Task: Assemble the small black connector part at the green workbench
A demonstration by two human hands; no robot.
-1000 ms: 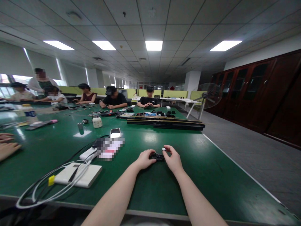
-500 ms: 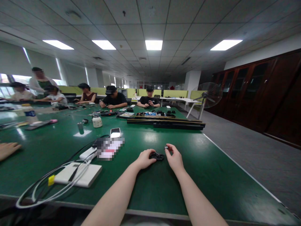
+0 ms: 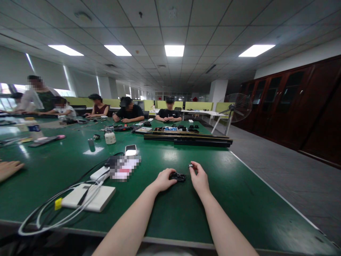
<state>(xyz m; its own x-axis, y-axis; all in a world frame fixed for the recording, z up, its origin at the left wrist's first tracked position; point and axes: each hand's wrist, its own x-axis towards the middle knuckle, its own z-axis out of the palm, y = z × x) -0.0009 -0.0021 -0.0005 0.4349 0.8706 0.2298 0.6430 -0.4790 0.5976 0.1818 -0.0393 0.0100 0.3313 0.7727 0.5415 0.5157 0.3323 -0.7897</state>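
My left hand [image 3: 164,180] is closed around the left end of a small black device [image 3: 179,176] with an uneven, open-looking top, resting on the green table [image 3: 176,213]. Its finer details are too small to make out. To the right of it, my right hand [image 3: 199,177] pinches a small dark piece with a pale face [image 3: 190,165] between thumb and fingertips. This piece is held just above the table, apart from the black device.
Long black bars [image 3: 199,141] lie across the table ahead. To the left are a white box [image 3: 90,199] with looped cables, a phone-like device [image 3: 130,150] and a white jar [image 3: 110,138]. Another person's hand [image 3: 10,169] rests at the far left. Several people sit beyond.
My right hand has shifted slightly to the right with the small piece, away from the black device. My left hand stays put. A standing person at the far left has leaned leftward.
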